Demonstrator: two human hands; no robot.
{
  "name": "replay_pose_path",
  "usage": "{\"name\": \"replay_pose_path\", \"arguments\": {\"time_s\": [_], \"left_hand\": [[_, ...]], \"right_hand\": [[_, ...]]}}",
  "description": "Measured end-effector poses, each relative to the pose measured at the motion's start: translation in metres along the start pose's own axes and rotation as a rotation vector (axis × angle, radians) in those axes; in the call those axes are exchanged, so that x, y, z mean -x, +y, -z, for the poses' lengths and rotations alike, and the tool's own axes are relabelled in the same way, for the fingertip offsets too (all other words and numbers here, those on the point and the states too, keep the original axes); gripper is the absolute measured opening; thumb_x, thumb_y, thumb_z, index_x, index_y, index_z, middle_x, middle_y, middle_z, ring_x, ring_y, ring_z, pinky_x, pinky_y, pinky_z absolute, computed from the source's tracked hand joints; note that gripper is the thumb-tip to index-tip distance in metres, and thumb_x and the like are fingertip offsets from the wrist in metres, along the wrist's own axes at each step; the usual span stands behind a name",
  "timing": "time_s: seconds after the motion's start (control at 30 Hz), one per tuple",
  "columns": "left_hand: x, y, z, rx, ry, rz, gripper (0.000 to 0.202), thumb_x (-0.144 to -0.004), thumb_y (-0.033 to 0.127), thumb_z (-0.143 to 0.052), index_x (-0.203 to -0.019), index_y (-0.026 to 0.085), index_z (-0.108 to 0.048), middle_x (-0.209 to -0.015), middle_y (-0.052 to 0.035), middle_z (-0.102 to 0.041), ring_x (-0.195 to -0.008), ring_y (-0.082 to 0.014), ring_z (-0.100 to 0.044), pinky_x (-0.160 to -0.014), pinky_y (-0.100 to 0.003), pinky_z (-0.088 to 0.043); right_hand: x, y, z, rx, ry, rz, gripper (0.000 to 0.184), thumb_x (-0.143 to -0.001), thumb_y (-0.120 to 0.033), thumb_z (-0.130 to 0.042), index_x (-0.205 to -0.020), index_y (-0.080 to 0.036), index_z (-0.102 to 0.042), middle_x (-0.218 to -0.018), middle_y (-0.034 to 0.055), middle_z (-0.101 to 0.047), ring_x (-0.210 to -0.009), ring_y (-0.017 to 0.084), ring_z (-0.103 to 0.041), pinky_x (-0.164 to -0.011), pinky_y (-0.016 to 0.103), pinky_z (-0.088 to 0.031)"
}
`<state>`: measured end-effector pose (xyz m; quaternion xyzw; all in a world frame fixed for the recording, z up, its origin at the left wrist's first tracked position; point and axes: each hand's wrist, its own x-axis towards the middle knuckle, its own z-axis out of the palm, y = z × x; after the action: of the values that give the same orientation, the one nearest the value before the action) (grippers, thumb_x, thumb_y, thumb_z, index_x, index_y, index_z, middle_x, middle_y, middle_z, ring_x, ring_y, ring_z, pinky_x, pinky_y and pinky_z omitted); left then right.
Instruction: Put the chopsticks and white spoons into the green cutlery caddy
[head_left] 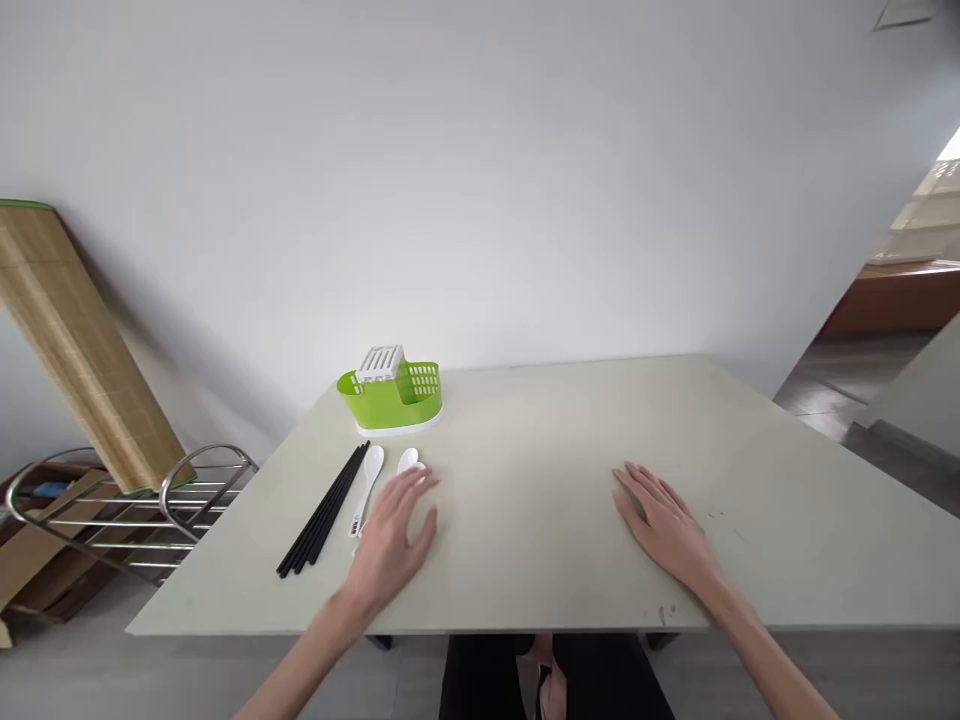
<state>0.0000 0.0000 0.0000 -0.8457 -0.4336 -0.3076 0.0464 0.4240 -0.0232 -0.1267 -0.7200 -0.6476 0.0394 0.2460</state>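
My left hand [390, 535] hovers over or rests near several white spoons, with its thumb spread from the fingers; whether it touches them I cannot tell. One white spoon [373, 462] lies just left of that hand, and a second spoon [408, 459] is partly hidden behind the fingers. Farther left is a bundle of black chopsticks [324, 515], laid slantwise. Behind them stands a green utensil basket [390, 405] with a white slatted top piece and a white base. On the right side, my right hand [661, 520] lies flat on the table, holding nothing.
The pale table [540, 480] meets a white wall [525, 180] at its back edge. To the left are a metal rack [135, 520], a cardboard box [52, 530] and a leaning rolled bamboo mat [82, 340]. My legs [480, 680] are below the front edge.
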Motion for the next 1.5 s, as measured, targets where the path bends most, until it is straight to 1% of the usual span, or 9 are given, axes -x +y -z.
{"name": "replay_pose_path", "arguments": {"time_s": [0.13, 0.3, 0.47, 0.57, 0.67, 0.77, 0.87, 1.0, 1.5], "left_hand": [[-0.034, -0.035, 0.020, -0.068, 0.114, 0.086, 0.034, -0.105, 0.039, -0.052, -0.137, 0.028, -0.055, -0.144, -0.0097, -0.062, -0.138, -0.0301, -0.056, -0.117, -0.054, -0.047], [-0.076, -0.085, 0.037, -0.190, 0.181, 0.146, 0.059, -0.104, 0.051, -0.048, -0.154, 0.021, -0.039, -0.163, -0.0181, -0.043, -0.153, -0.0359, -0.037, -0.124, -0.059, -0.034], [-0.117, -0.128, 0.041, -0.234, 0.103, 0.218, 0.086, -0.099, 0.064, -0.047, -0.165, 0.016, -0.019, -0.175, -0.0229, -0.017, -0.159, -0.0405, -0.026, -0.124, -0.063, -0.028], [-0.137, -0.143, 0.036, -0.246, 0.004, 0.275, 0.080, -0.099, 0.066, -0.042, -0.163, 0.019, -0.028, -0.173, -0.0211, -0.026, -0.156, -0.0399, -0.033, -0.124, -0.066, -0.023], [-0.150, -0.146, 0.027, -0.189, -0.050, 0.336, 0.082, -0.097, 0.068, -0.044, -0.160, 0.017, -0.032, -0.162, -0.0223, -0.045, -0.147, -0.0396, -0.046, -0.118, -0.062, -0.036], [-0.157, -0.137, 0.019, -0.167, -0.081, 0.395, 0.087, -0.093, 0.066, -0.050, -0.163, 0.019, -0.027, -0.154, -0.0217, -0.053, -0.125, -0.0391, -0.064, -0.102, -0.055, -0.052], [-0.164, -0.123, 0.009, -0.191, -0.122, 0.384, 0.084, -0.093, 0.060, -0.052, -0.163, 0.022, -0.025, -0.150, -0.0198, -0.057, -0.109, -0.0371, -0.071, -0.094, -0.054, -0.055], [-0.178, -0.095, -0.011, -0.196, -0.151, 0.283, 0.082, -0.093, 0.050, -0.054, -0.164, 0.022, -0.025, -0.146, -0.0189, -0.060, -0.110, -0.0367, -0.070, -0.093, -0.053, -0.056], [-0.255, 0.046, -0.117, -0.092, -0.259, 0.057, 0.076, -0.096, 0.028, -0.054, -0.165, 0.022, -0.024, -0.120, -0.0131, -0.072, -0.096, -0.0298, -0.073, -0.088, -0.043, -0.055]], "right_hand": [[0.002, 0.000, -0.001, -0.012, 0.013, 0.002, 0.066, -0.106, -0.061, -0.027, -0.157, -0.029, -0.053, -0.168, -0.0026, -0.041, -0.157, 0.025, -0.037, -0.130, 0.049, -0.032], [0.003, 0.002, -0.002, -0.034, 0.011, 0.025, 0.066, -0.106, -0.063, -0.029, -0.159, -0.029, -0.050, -0.169, -0.0017, -0.039, -0.157, 0.027, -0.036, -0.129, 0.051, -0.034], [0.002, 0.000, -0.001, -0.040, 0.010, 0.014, 0.065, -0.106, -0.064, -0.030, -0.159, -0.032, -0.050, -0.169, -0.0031, -0.040, -0.157, 0.027, -0.036, -0.129, 0.050, -0.035], [0.002, -0.002, 0.000, -0.042, 0.015, 0.007, 0.064, -0.106, -0.063, -0.031, -0.158, -0.032, -0.051, -0.168, -0.0029, -0.040, -0.157, 0.028, -0.036, -0.129, 0.051, -0.036], [0.002, -0.004, 0.001, -0.039, 0.017, 0.016, 0.064, -0.107, -0.061, -0.029, -0.159, -0.031, -0.050, -0.169, -0.0026, -0.039, -0.158, 0.028, -0.034, -0.130, 0.052, -0.034], [0.002, -0.005, 0.001, -0.041, 0.023, 0.026, 0.062, -0.107, -0.061, -0.030, -0.159, -0.032, -0.050, -0.169, -0.0030, -0.039, -0.158, 0.028, -0.033, -0.130, 0.053, -0.033], [0.002, -0.006, 0.000, -0.035, 0.029, 0.027, 0.062, -0.108, -0.060, -0.030, -0.158, -0.032, -0.051, -0.169, -0.0031, -0.039, -0.158, 0.028, -0.033, -0.130, 0.053, -0.033], [0.002, -0.006, -0.001, -0.027, 0.035, 0.033, 0.062, -0.108, -0.060, -0.030, -0.158, -0.031, -0.051, -0.168, -0.0024, -0.040, -0.158, 0.028, -0.035, -0.129, 0.055, -0.034], [-0.003, -0.014, 0.006, -0.012, 0.076, 0.045, 0.054, -0.109, -0.048, -0.032, -0.154, -0.030, -0.056, -0.165, -0.0011, -0.046, -0.157, 0.025, -0.037, -0.129, 0.051, -0.034]]}}
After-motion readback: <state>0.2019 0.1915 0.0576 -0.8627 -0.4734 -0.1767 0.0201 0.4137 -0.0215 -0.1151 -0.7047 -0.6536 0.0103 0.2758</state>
